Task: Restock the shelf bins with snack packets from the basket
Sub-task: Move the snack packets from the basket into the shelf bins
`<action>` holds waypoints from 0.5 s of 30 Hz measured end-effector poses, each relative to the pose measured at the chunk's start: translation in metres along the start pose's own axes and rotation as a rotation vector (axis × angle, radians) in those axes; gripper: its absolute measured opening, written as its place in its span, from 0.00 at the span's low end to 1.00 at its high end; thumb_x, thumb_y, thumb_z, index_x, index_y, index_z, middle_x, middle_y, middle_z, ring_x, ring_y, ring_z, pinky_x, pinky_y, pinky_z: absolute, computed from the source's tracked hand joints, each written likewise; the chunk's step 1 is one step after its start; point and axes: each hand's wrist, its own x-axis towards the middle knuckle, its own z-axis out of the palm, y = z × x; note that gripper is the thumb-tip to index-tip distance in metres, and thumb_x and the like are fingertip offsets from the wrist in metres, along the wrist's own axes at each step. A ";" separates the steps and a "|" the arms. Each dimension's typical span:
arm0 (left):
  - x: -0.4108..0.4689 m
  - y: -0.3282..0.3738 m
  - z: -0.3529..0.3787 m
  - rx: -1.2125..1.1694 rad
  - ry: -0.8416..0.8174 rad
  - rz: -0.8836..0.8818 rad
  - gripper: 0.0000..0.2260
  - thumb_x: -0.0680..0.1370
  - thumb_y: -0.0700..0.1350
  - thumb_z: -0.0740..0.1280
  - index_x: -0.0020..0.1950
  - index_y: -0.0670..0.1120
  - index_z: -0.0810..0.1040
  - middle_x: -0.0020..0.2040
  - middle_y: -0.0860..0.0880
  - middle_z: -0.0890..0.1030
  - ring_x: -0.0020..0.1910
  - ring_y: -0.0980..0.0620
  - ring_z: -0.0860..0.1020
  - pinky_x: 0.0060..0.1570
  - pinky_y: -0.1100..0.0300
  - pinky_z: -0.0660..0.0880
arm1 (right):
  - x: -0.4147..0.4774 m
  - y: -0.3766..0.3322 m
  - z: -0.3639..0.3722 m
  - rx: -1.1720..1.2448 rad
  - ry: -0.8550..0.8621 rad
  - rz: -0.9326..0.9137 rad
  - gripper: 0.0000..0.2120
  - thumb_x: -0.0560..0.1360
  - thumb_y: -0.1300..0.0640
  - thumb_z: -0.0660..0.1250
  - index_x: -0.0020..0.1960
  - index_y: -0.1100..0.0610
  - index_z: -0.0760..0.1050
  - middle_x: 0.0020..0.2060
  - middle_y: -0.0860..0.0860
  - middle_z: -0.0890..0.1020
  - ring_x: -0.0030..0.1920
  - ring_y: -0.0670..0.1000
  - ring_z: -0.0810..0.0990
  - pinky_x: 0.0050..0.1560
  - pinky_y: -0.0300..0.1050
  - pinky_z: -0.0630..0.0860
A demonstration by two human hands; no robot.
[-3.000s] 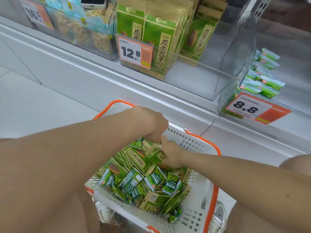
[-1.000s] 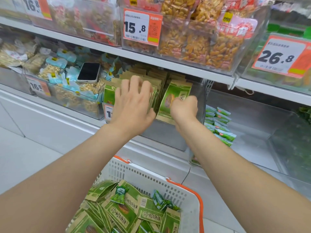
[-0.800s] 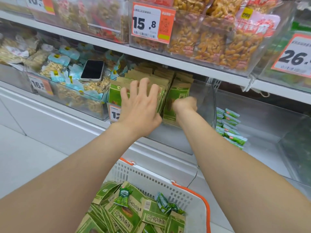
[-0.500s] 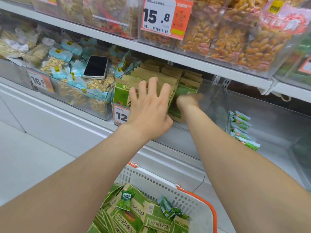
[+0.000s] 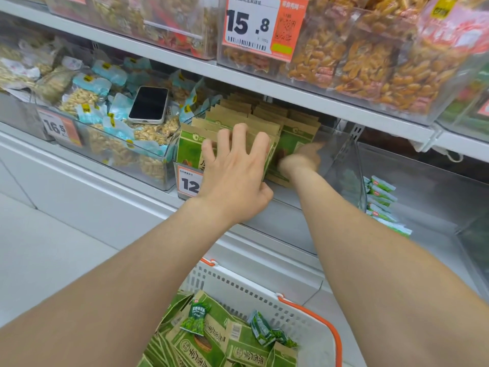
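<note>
Presently the left hand [image 5: 232,178] is pressed against the upright green-and-brown packets [image 5: 293,136], its fingers [image 5: 239,140] spread, straight and gripping nothing. These packets are stood in rows inside a clear bin [image 5: 341,165] on the lower shelf, directly under and beyond the fingertips. Just right of those fingers, the right hand [image 5: 301,157] is reached into the same bin beside the packets, but it is blurred, so whether it is clenched, loose or holding a packet cannot be told. Below the left fingers, an orange-and-white price tag [image 5: 189,182] is fixed to the bin's front. To the left of them, a dark phone [image 5: 149,104] is laid face up on blue-topped nut bags in the neighbouring bin. Above the fingertips, a white shelf edge [image 5: 291,92] is seen, with tubs of orange-brown snacks and a 15.8 tag [image 5: 262,25] on the tier over it. Further right of the right hand, small green sachets [image 5: 381,197] are piled in another clear bin. Beneath both forearms, a white basket [image 5: 264,295] with an orange rim is set near the white base panel [image 5: 105,186], and more green snack packs [image 5: 209,337] are heaped in it. Pale floor tiles [image 5: 39,247] are shown at the left.
</note>
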 end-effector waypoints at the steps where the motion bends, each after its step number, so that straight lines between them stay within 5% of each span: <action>1: 0.000 0.001 0.000 0.002 -0.002 -0.001 0.27 0.67 0.53 0.70 0.64 0.50 0.69 0.66 0.44 0.67 0.64 0.38 0.67 0.63 0.40 0.66 | -0.001 0.000 0.000 -0.031 -0.029 0.018 0.36 0.83 0.55 0.65 0.83 0.60 0.48 0.78 0.63 0.61 0.76 0.63 0.65 0.73 0.55 0.65; 4: -0.001 0.002 0.000 0.005 -0.002 -0.005 0.27 0.67 0.52 0.71 0.64 0.50 0.69 0.66 0.44 0.67 0.63 0.38 0.67 0.62 0.39 0.66 | 0.009 0.001 0.004 -0.111 -0.130 0.126 0.41 0.81 0.51 0.67 0.83 0.60 0.44 0.80 0.63 0.58 0.78 0.64 0.61 0.76 0.57 0.61; 6: -0.002 0.002 -0.001 0.006 -0.002 -0.005 0.26 0.68 0.52 0.71 0.64 0.50 0.69 0.66 0.43 0.67 0.63 0.38 0.67 0.62 0.40 0.66 | 0.018 0.008 0.007 -0.174 -0.190 0.165 0.42 0.77 0.50 0.68 0.82 0.59 0.49 0.77 0.60 0.63 0.74 0.61 0.67 0.71 0.54 0.70; 9: -0.003 0.001 -0.002 0.003 0.003 0.001 0.26 0.68 0.52 0.71 0.63 0.49 0.69 0.66 0.43 0.67 0.64 0.38 0.67 0.62 0.40 0.67 | 0.045 0.027 0.015 -0.253 -0.242 0.110 0.34 0.70 0.50 0.67 0.74 0.58 0.68 0.65 0.58 0.76 0.60 0.59 0.79 0.59 0.53 0.80; 15: -0.007 0.003 -0.013 -0.023 0.045 0.009 0.26 0.68 0.51 0.73 0.63 0.49 0.70 0.68 0.43 0.67 0.66 0.39 0.66 0.60 0.42 0.68 | -0.013 0.005 -0.021 -0.196 -0.270 0.050 0.18 0.76 0.50 0.64 0.63 0.56 0.75 0.61 0.56 0.80 0.56 0.57 0.79 0.56 0.47 0.77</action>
